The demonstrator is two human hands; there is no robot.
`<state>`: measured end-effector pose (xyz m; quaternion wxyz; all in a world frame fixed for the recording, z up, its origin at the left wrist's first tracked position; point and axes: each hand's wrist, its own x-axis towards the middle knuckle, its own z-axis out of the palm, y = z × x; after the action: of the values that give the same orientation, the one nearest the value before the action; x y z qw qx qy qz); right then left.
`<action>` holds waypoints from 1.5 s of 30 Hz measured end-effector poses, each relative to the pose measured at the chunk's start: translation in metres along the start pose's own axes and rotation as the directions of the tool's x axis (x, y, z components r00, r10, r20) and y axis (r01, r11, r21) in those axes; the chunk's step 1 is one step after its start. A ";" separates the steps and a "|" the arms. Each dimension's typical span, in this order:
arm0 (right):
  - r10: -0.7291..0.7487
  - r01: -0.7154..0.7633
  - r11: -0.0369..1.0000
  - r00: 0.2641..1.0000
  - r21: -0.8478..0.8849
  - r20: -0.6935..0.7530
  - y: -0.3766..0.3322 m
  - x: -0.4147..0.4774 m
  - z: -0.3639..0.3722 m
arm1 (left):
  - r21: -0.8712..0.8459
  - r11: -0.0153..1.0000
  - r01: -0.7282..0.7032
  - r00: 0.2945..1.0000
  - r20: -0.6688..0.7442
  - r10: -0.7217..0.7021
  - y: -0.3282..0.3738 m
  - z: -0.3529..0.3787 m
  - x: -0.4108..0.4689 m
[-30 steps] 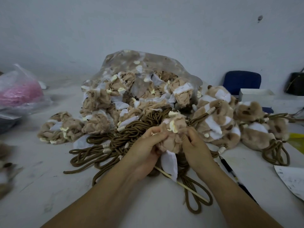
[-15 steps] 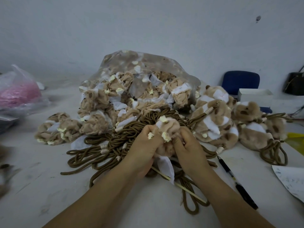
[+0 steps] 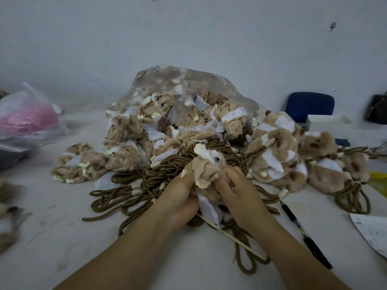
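Head view: at the far middle of the desk [image 3: 62, 237] a clear plastic bag [image 3: 209, 80] lies with its mouth toward the person. It is packed with tan inside-out plush skins [image 3: 146, 114], and some spill onto a tangle of brown cords [image 3: 134, 191]. Near the far left edge a second clear bag [image 3: 25, 95] holds something pink. Finished plush toys [image 3: 276, 155] crowd toward the right edge. Both forearms come in from the near edge and meet over the cords. The left grip [image 3: 178, 197] and right grip [image 3: 240, 193] are curled tight on one plush skin [image 3: 206, 170], held between them just above the cords at the desk's middle, with its white tag hanging below. A thin stick [image 3: 230, 235] and a black pen [image 3: 303, 233] lie by the right forearm.
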<state>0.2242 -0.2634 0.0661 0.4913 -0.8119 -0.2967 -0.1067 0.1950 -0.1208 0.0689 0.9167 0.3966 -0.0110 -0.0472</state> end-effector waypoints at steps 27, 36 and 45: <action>0.157 -0.153 0.967 0.988 0.205 -0.002 0.015 0.003 -0.002 | 0.066 0.993 0.099 0.985 0.132 -0.107 -0.002 0.003 -0.004; 0.117 -0.110 0.990 0.990 0.084 -0.079 0.025 0.006 0.000 | 0.193 0.972 -0.136 0.987 -0.061 0.150 -0.014 0.004 0.003; 0.148 -0.133 0.982 0.983 0.132 -0.112 0.022 0.006 -0.001 | 0.171 0.984 -0.052 0.998 -0.019 0.056 -0.007 -0.003 0.005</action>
<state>0.2422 -0.2697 0.0530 0.5643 -0.7908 -0.2140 -0.1023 0.1998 -0.1238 0.0619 0.8805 0.4735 -0.0151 -0.0164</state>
